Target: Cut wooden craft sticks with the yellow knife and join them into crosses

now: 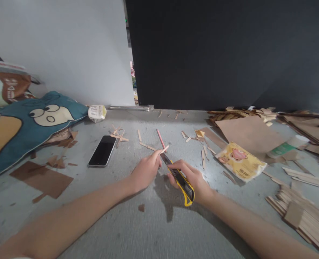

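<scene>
Your left hand [146, 172] pinches the slim, pale wooden stick [165, 149] at twelve o'clock, fingertips closed; your right hand [198, 182] wraps round the yellow-and-black plastic utility knife [179, 177], its nose towards eleven, near the stick — best angle the edge away from those pinching fingers and press lightly.

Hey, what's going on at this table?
A person is working with both hands. The left hand pinches a small wooden stick, while the right hand grips a yellow-and-black utility knife, its front end close to the stick; whether they touch is hard to tell. A smartphone lies to the left, and wood scraps are scattered around.
</scene>
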The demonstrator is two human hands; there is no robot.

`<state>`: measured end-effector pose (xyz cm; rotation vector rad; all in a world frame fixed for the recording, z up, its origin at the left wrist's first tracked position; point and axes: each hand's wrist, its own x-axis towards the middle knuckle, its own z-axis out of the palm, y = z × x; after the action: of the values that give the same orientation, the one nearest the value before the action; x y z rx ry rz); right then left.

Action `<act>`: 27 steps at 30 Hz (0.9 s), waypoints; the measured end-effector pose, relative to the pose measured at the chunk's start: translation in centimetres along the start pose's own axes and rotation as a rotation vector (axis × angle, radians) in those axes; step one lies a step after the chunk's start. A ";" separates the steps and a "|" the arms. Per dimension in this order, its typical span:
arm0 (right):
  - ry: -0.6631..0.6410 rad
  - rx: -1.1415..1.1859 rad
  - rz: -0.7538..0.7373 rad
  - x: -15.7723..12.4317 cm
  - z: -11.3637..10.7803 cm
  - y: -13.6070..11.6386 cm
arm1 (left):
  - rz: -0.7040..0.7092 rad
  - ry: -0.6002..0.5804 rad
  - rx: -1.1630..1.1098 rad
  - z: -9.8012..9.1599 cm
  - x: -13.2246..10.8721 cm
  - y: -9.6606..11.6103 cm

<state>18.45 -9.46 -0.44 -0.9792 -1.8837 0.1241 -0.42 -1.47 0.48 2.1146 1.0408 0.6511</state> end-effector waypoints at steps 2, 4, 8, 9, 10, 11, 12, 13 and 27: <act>-0.005 -0.013 0.018 -0.1 0.0 0.0 | -0.003 -0.010 -0.009 0.0 0.0 0.0; -0.001 -0.019 0.033 -0.2 0.0 0.0 | -0.001 -0.022 -0.019 0.0 0.1 0.0; 0.020 -0.002 0.045 -0.3 0.0 0.0 | 0.012 -0.033 -0.028 -0.1 0.1 0.1; 0.023 0.000 0.044 -0.3 0.0 0.0 | 0.014 -0.032 -0.028 -0.2 0.1 0.2; 0.025 -0.004 0.042 -0.3 -0.1 0.0 | 0.015 -0.032 -0.027 -0.2 0.1 0.3; 0.025 -0.014 0.036 -0.3 -0.1 0.0 | 0.014 -0.034 -0.026 -0.3 0.1 0.4; 0.020 -0.025 0.029 -0.4 -0.1 0.0 | 0.011 -0.038 -0.025 -0.3 0.1 0.4; 0.011 -0.037 0.022 -0.4 -0.1 0.0 | 0.010 -0.044 -0.024 -0.3 0.1 0.5; 0.058 -0.111 0.007 -0.7 0.1 0.1 | 0.073 -0.058 -0.144 -0.5 0.2 0.5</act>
<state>18.57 -9.85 -1.01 -1.0534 -1.8500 -0.0052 -0.41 -1.30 1.18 2.0408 0.8630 0.6750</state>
